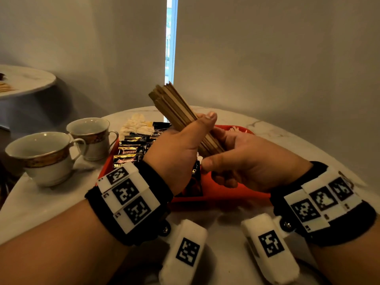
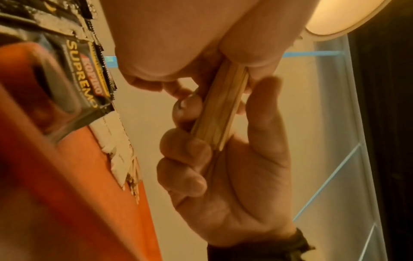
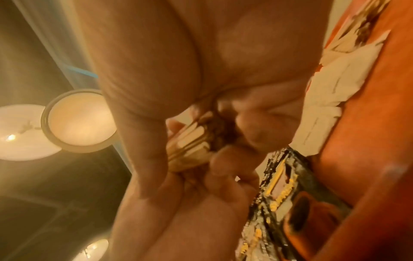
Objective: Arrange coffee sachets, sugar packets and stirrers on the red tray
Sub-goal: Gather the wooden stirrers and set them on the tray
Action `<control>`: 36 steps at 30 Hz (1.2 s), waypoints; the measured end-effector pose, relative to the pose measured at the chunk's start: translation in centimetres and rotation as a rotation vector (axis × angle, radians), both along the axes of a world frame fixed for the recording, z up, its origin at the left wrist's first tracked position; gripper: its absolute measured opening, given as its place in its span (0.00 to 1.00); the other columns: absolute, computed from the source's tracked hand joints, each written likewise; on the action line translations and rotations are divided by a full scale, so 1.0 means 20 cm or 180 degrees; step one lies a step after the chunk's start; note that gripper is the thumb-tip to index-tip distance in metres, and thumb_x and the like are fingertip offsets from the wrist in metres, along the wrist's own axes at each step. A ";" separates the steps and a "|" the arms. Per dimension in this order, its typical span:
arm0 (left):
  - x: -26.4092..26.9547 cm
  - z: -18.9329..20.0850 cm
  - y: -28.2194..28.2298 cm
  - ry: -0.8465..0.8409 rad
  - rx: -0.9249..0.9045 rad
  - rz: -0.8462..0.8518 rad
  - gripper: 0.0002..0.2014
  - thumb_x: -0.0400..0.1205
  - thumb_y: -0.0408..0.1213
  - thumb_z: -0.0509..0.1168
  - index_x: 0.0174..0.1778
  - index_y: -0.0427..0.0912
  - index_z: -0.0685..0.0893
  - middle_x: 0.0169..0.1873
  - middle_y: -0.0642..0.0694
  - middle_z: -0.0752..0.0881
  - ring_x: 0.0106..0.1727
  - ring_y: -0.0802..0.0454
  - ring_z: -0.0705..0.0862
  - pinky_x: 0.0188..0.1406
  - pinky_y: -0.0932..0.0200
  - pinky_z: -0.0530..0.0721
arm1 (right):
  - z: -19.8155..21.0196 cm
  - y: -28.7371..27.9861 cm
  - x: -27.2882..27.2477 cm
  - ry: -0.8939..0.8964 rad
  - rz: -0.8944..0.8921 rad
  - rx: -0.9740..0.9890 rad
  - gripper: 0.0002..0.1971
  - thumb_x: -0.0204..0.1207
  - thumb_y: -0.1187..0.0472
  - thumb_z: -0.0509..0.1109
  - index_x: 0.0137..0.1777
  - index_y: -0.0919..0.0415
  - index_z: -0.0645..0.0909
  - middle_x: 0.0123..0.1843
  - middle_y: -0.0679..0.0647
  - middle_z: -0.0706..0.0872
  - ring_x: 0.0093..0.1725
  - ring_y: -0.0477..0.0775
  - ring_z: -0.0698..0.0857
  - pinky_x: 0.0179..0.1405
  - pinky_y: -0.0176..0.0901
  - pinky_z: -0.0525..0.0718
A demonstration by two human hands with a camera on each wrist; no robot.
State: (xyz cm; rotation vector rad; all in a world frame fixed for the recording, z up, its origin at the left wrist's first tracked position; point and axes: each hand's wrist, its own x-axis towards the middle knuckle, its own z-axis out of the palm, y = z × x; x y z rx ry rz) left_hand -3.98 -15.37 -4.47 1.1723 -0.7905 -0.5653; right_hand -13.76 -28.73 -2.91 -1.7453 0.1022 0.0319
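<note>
A bundle of wooden stirrers (image 1: 174, 103) is tilted up and to the left above the red tray (image 1: 226, 199). My left hand (image 1: 197, 130) grips the bundle's middle, thumb on top. My right hand (image 1: 213, 149) curls round its lower end; in the left wrist view that hand's fingers (image 2: 185, 155) wrap the stirrers (image 2: 219, 109). Their cut ends (image 3: 190, 144) show in the right wrist view. Black coffee sachets (image 1: 131, 149) lie in rows on the tray's left part. White sugar packets (image 1: 135, 124) sit in a heap on the table behind the sachets.
Two empty gold-rimmed cups (image 1: 41, 155) (image 1: 92, 136) stand on the marble table left of the tray. A second round table (image 1: 24, 79) is at the far left. White packets (image 2: 116, 144) lie on the tray beside a sachet (image 2: 85, 79).
</note>
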 end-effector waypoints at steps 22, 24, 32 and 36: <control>-0.01 0.06 -0.02 0.1501 -0.0353 -0.0138 0.14 0.86 0.39 0.67 0.35 0.44 0.75 0.25 0.49 0.75 0.25 0.54 0.78 0.33 0.55 0.88 | 0.03 -0.11 -0.01 -0.0287 -0.0557 -0.0617 0.31 0.53 0.27 0.80 0.38 0.56 0.87 0.35 0.63 0.86 0.24 0.53 0.79 0.20 0.40 0.73; -0.04 0.04 -0.02 0.1516 -0.0075 -0.0398 0.13 0.85 0.39 0.67 0.36 0.45 0.75 0.25 0.49 0.75 0.24 0.55 0.76 0.31 0.58 0.85 | 0.06 -0.14 -0.02 -0.0802 -0.0934 -0.0370 0.39 0.53 0.20 0.75 0.44 0.58 0.87 0.38 0.62 0.87 0.30 0.54 0.82 0.24 0.42 0.75; -0.14 -0.05 -0.02 0.1136 0.1143 -0.1485 0.09 0.85 0.37 0.67 0.40 0.41 0.79 0.27 0.47 0.80 0.26 0.53 0.80 0.28 0.57 0.85 | 0.07 -0.05 -0.03 -0.1039 -0.1037 -0.0953 0.51 0.58 0.16 0.58 0.73 0.51 0.79 0.69 0.51 0.87 0.70 0.49 0.85 0.71 0.57 0.80; -0.17 -0.07 -0.03 0.1043 0.1220 -0.1629 0.16 0.84 0.35 0.66 0.29 0.42 0.83 0.25 0.47 0.79 0.25 0.52 0.79 0.28 0.58 0.84 | 0.07 0.00 -0.08 -0.0579 -0.0487 -0.1595 0.40 0.71 0.28 0.47 0.69 0.49 0.85 0.63 0.44 0.90 0.65 0.38 0.85 0.71 0.46 0.77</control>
